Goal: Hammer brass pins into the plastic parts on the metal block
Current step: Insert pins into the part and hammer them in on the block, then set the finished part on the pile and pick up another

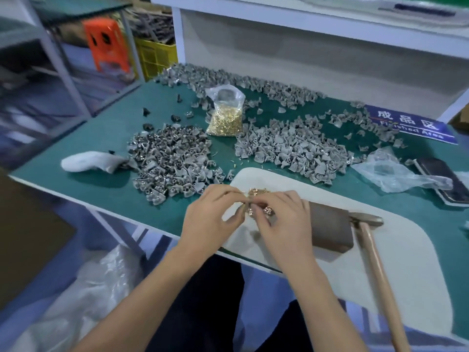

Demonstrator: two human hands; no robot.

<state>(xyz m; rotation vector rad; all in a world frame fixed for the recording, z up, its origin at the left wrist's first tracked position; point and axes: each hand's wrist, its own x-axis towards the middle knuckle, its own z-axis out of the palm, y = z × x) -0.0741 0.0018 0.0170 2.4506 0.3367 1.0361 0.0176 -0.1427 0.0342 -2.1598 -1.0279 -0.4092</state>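
My tabletop (157,118) is teal green; the plastic parts (291,148) grey, bagged pins (224,123) gold, mat (355,275) white, sign (411,125) blue.

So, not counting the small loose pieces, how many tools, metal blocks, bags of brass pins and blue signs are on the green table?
Hammers: 1, the hammer beside the block
Metal blocks: 1, the metal block
Bags of brass pins: 1, the bag of pins
Blue signs: 1, the blue sign
Total: 4
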